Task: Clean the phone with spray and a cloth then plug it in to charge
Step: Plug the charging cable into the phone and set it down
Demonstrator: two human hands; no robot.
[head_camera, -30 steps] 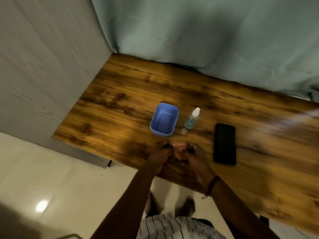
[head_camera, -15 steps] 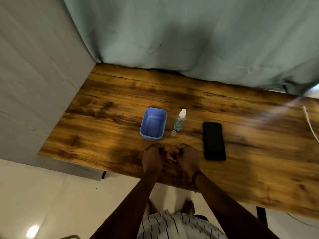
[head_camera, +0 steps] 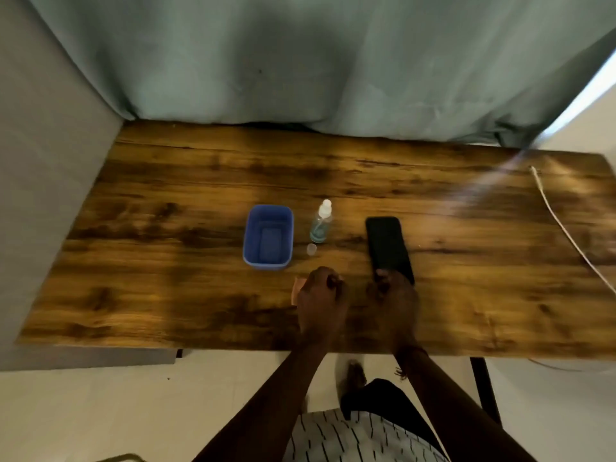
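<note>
Mostly hidden: cloth under fisted left hand; right hand grip on phone unclear.

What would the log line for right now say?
left hand: holding cloth | right hand: fingers on phone near end | spray bottle: upright, untouched | cable: unplugged

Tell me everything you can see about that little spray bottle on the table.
The spray bottle is small and clear, tinted pale blue-green as if holding liquid, with a white nozzle on top. It looks like plastic. It stands on the wooden table, between the blue tub and the black phone, touching neither. Its small clear cap lies beside its base. No hand touches it.
</note>
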